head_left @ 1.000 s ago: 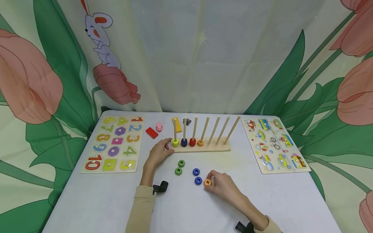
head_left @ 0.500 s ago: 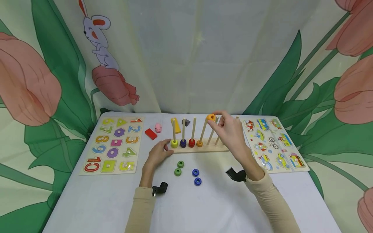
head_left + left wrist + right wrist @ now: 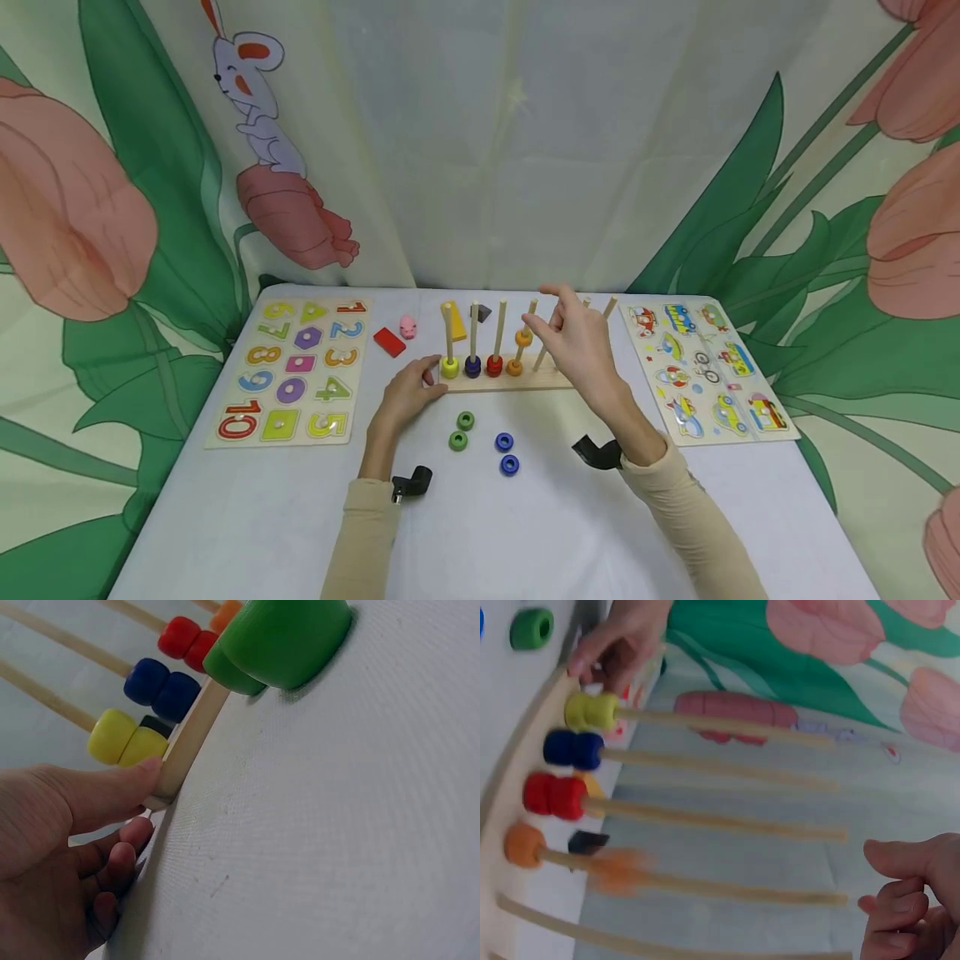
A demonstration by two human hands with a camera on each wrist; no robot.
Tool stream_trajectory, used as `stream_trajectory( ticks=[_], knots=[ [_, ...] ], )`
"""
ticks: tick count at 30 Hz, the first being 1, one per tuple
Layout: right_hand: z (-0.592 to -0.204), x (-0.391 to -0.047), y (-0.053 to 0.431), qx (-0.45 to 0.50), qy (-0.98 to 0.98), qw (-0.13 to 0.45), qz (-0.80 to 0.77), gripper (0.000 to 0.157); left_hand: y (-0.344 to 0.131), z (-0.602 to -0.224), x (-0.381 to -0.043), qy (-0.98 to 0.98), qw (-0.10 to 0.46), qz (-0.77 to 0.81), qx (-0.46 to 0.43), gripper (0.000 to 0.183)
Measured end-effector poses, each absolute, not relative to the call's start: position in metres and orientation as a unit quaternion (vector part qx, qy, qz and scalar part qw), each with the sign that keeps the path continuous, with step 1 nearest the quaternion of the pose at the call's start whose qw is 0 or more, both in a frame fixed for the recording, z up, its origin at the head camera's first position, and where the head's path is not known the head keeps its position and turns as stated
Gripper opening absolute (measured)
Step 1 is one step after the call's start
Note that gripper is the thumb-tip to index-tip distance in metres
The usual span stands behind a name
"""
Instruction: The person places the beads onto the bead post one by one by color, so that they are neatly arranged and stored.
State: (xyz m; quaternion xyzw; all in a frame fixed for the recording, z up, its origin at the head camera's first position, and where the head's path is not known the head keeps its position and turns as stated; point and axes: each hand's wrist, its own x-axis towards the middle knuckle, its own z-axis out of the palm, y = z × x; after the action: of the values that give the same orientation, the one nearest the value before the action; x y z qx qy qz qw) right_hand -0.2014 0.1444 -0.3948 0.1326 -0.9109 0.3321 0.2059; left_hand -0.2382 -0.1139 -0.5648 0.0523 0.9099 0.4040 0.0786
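A wooden peg rack [image 3: 480,386] stands mid-table with a row of upright pegs. At its left end my left hand [image 3: 408,390] grips the base [image 3: 191,739], thumb against the end. Yellow rings [image 3: 129,737], blue rings [image 3: 163,690] and red rings [image 3: 553,795] sit in pairs on the first three pegs. One orange ring [image 3: 523,845] rests at the foot of the fourth peg. Partway down that peg, a second orange ring [image 3: 622,871] appears blurred. Beside the peg tops my right hand [image 3: 579,342] holds nothing, its thumb and forefinger spread apart.
In front of the rack lie two green rings [image 3: 462,430] and two blue rings [image 3: 507,454]. A number puzzle board [image 3: 288,375] is at left, a vehicle puzzle board [image 3: 705,375] at right. Behind are a red block [image 3: 390,342], pink pig [image 3: 407,326] and yellow block [image 3: 454,320].
My right hand picked up an orange ring from the table, carried it up to the fourth peg and let it go; the ring is now lower on that peg. My left hand stayed put.
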Motion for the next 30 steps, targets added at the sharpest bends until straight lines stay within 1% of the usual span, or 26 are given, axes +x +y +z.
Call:
stream_trajectory(
  ticks=[2,4,7,11,13,15,19,24,27,30],
  knots=[
    [-0.404,-0.190,0.142,0.145,-0.909,0.201,0.336,0.042,-0.113,-0.565,-0.238,0.909,0.080,0.406,0.053,0.061],
    [-0.418,-0.178,0.140,0.160,-0.913,0.176,0.332,0.037,-0.113,-0.565,-0.238,0.909,0.080,0.405,0.057,0.062],
    [-0.445,-0.162,0.135,0.171,-0.932,0.101,0.304,0.031,-0.112,-0.565,-0.238,0.911,0.077,0.402,0.059,0.061],
    [-0.483,-0.147,0.131,0.155,-0.951,-0.003,0.266,0.030,-0.112,-0.566,-0.239,0.911,0.073,0.402,0.060,0.060],
    [-0.500,-0.143,0.129,0.145,-0.954,-0.033,0.262,0.031,-0.113,-0.565,-0.239,0.911,0.072,0.402,0.058,0.061],
    [-0.514,-0.141,0.127,0.137,-0.952,-0.050,0.270,0.030,-0.114,-0.565,-0.239,0.911,0.077,0.402,0.053,0.061],
    [-0.528,-0.139,0.124,0.129,-0.949,-0.056,0.281,0.029,-0.115,-0.563,-0.239,0.910,0.081,0.404,0.045,0.061],
    [-0.532,-0.139,0.122,0.129,-0.953,-0.045,0.271,0.029,-0.113,-0.562,-0.237,0.909,0.082,0.406,0.047,0.062],
    [-0.526,-0.138,0.123,0.130,-0.954,-0.026,0.267,0.028,-0.112,-0.560,-0.237,0.909,0.082,0.406,0.045,0.062],
    [-0.508,-0.141,0.126,0.130,-0.954,0.013,0.268,0.028,-0.112,-0.560,-0.237,0.910,0.080,0.405,0.045,0.061]
  ],
)
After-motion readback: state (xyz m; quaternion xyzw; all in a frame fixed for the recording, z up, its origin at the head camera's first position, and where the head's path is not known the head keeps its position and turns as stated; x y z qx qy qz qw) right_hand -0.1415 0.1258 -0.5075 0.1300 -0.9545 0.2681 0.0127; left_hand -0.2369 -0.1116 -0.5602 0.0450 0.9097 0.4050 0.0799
